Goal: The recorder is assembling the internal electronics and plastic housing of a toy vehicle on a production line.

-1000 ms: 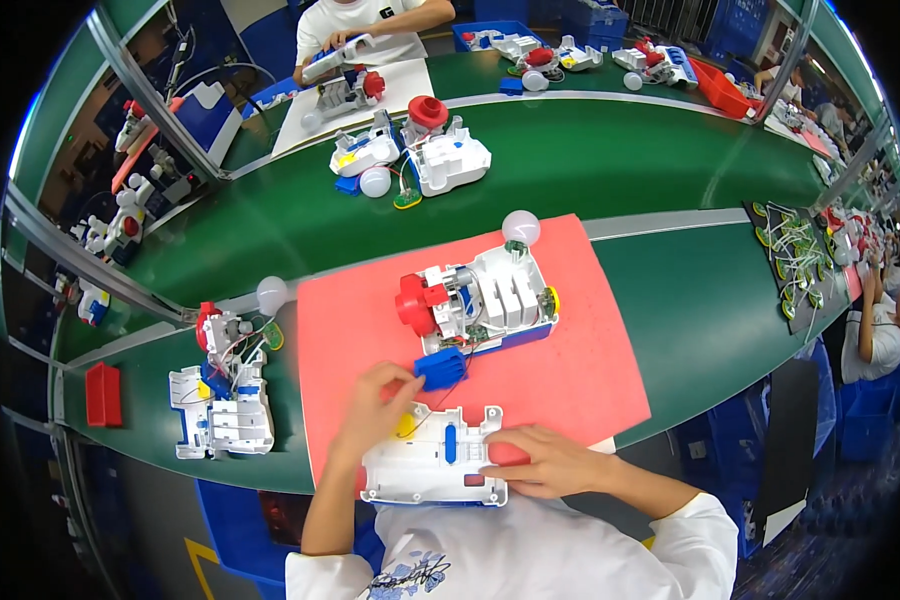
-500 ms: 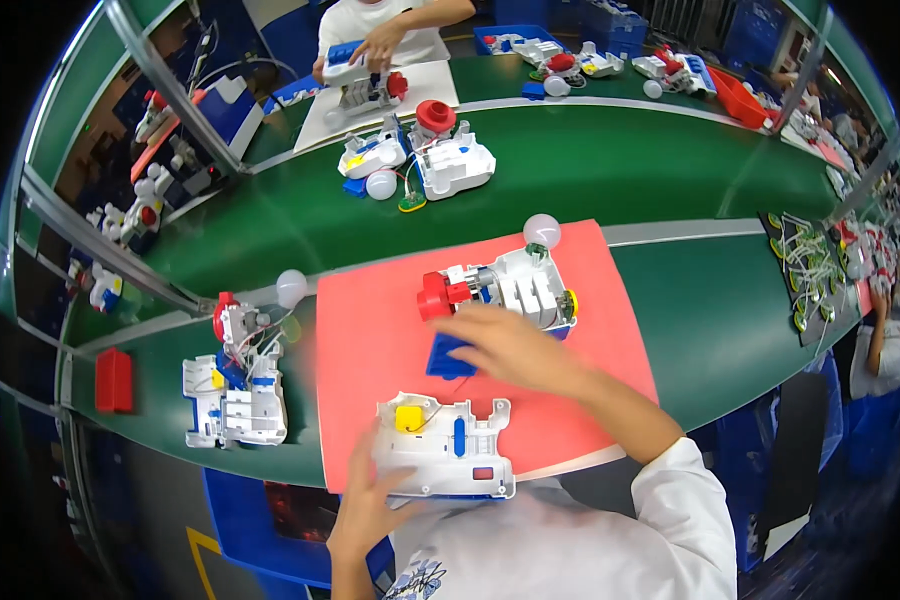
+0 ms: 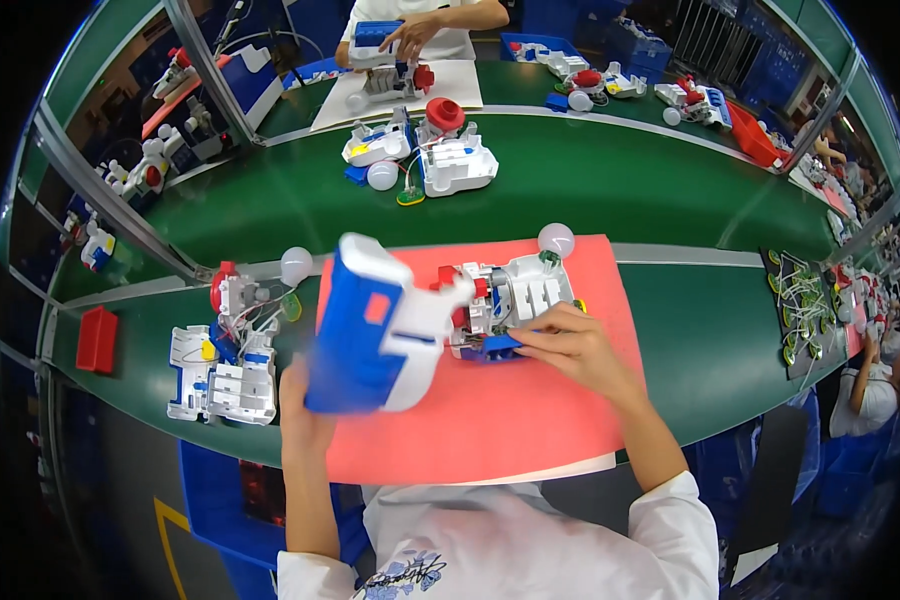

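Observation:
My left hand [image 3: 308, 405] grips a blue-and-white plastic shell half [image 3: 365, 335] by its lower left edge, raised above the pink mat [image 3: 500, 430] with its blue outer side showing. The shell is blurred by motion and hides part of the mat. My right hand [image 3: 575, 352] pinches a small blue plastic piece [image 3: 500, 348] at the near side of the white housing half [image 3: 538, 290]. That housing lies on the mat with a red part [image 3: 460, 316] at its left, partly behind the raised shell. A white ball [image 3: 556, 239] rests at its far edge.
On the left lies another opened white toy assembly [image 3: 232, 375], beside a red bin [image 3: 97, 340]. A further assembly [image 3: 455, 165] sits on the green belt [image 3: 610, 170] beyond. Wired boards [image 3: 798, 310] lie on the right. Across the belt, a person's hand [image 3: 415, 35] works.
My left hand has lifted the shell half off the near mat and turned its blue side up. My right hand has brought the blue piece rightward against the housing. The view has shifted slightly.

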A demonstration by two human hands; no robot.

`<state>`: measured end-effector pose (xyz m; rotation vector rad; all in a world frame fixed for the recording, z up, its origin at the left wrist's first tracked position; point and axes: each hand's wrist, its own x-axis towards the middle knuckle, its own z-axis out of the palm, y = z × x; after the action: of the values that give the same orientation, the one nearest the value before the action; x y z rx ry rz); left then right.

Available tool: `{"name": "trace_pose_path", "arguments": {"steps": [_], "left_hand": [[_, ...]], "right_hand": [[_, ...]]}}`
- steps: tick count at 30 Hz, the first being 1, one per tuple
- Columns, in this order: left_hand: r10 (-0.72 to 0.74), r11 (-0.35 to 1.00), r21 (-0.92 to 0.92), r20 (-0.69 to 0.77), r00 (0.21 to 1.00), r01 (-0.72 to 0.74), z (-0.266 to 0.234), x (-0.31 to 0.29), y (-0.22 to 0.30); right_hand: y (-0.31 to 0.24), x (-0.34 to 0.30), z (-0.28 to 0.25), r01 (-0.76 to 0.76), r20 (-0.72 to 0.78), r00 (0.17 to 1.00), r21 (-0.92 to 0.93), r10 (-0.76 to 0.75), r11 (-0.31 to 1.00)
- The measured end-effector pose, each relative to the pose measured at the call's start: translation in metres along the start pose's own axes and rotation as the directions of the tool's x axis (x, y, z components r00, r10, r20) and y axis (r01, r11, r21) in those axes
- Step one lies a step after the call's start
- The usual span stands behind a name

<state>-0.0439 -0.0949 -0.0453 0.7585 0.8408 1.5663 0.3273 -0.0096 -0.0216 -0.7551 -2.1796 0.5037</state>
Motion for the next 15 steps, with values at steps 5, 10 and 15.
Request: {"name": "trace_pose_path", "arguments": {"steps": [5, 10, 15], "left_hand": [[-0.14, 0.973, -0.16, 0.167, 0.976, 0.167, 0.03, 0.06, 0.011], [-0.243, 0.969, -0.048, -0.311, 0.919, 0.24, 0.017, 0.081, -0.023], [0.63, -0.083, 0.99, 0.139, 0.764, -0.112, 0.014, 0.073, -0.037]], "right_hand": [[0.01, 0.008, 0.014, 0.054, -0.026, 0.998, -0.129, -0.058, 0.99], [0.012, 0.004, 0.017, -0.072, -0.088, 0.994, -0.029, 0.069, 0.997], [0.009, 0.007, 0.021, -0.044, -0.037, 0.998, -0.052, 0.043, 0.998]]}}
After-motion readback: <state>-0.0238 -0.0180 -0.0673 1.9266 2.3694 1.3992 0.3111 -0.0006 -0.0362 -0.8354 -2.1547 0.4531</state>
